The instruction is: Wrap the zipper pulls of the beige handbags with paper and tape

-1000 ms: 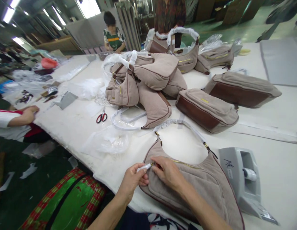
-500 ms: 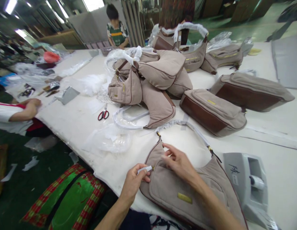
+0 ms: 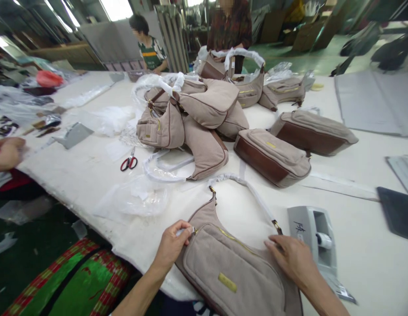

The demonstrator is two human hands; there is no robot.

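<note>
A beige corduroy handbag (image 3: 235,265) with dark piping, a gold label and a gold zipper lies on the table in front of me. My left hand (image 3: 175,239) pinches the zipper pull (image 3: 192,229), which has a white wrapping, at the left end of the front pocket's zipper. On the other side, my right hand (image 3: 291,256) grips the bag's upper right corner, just below the strap's metal fitting. The bag's strap (image 3: 253,193), wrapped in white, arches away over the tabletop. The fingertips of my right hand are partly hidden.
Several similar handbags (image 3: 207,103) are piled further back. Red-handled scissors (image 3: 129,161) and clear plastic (image 3: 138,197) lie left of the strap. A grey tape dispenser (image 3: 311,239) stands to the right. Co-workers are at the far side and the left edge.
My right hand has moved right, from the bag's upper left part to its right corner. The left hand stays on the zipper pull. The camera view has shifted right.
</note>
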